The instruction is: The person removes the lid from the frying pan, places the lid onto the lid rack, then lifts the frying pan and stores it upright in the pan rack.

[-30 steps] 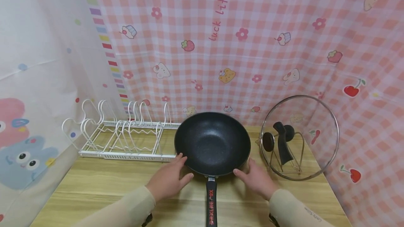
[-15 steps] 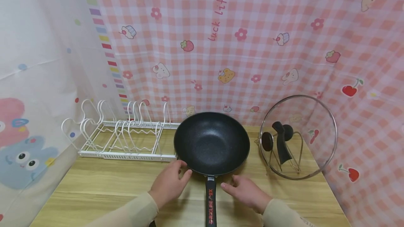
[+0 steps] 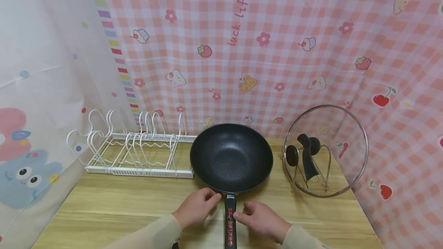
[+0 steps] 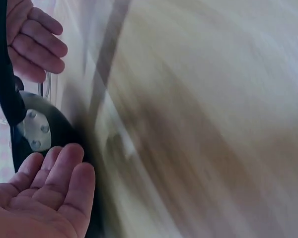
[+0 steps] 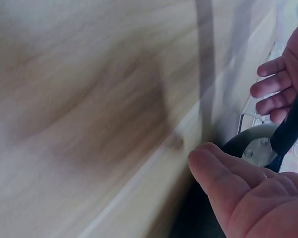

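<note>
Left hand (image 3: 197, 207) released, fingers loosely bent, just beside the long handle (image 3: 230, 224) of a black wok (image 3: 231, 160). Right hand (image 3: 261, 218) likewise released, on the handle's other side, thumb close to it; unclear whether touching. Beyond the 2 hands, the wok's bowl, upright on a wood-grain tabletop (image 3: 104, 210), handle toward the person. Farther left, a white wire rack (image 3: 152, 173) with upright loops. Farther right, a metal-rimmed glass lid (image 3: 340, 145), standing on edge. Behind, pink checked cloth (image 3: 221, 64) with flowers and cupcakes.
</note>
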Tool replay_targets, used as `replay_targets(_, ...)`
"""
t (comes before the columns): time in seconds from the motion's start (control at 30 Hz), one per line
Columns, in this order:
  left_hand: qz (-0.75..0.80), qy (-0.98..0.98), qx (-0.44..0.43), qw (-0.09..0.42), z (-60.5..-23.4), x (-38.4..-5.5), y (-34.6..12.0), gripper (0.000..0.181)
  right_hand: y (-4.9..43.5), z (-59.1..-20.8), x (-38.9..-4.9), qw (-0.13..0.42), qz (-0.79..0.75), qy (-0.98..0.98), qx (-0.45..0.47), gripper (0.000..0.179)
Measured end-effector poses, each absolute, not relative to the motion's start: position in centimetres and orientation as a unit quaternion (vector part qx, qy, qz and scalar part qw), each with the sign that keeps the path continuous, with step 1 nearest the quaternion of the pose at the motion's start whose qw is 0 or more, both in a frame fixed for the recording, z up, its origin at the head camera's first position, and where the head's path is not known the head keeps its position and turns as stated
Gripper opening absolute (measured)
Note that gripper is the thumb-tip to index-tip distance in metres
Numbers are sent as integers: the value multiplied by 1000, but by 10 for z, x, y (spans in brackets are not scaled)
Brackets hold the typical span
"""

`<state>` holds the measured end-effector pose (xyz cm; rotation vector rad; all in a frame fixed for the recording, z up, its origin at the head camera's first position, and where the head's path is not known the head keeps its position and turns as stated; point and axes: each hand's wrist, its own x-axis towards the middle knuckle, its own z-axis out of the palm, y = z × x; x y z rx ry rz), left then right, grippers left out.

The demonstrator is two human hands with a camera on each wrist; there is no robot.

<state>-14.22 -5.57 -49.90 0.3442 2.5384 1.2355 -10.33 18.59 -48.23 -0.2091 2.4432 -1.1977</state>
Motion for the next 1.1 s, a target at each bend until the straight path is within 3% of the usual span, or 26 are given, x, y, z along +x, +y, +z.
replay_targets(0.23,481,851,112,179,-506,-138,-42,36,182,-484,-101,215,-426,875,-80,70)
replay_targets(0.47,518,826,102,198,-514,-136,-32,37,177,-479,-98,210,-429,875,-83,64)
replay_targets(0.9,505,835,113,188,-517,-142,-19,39,168,-480,-93,222,-474,843,-125,25)
replay_targets(1.1,543,810,95,202,-520,-142,-12,40,162,-484,-89,252,-505,818,-110,18)
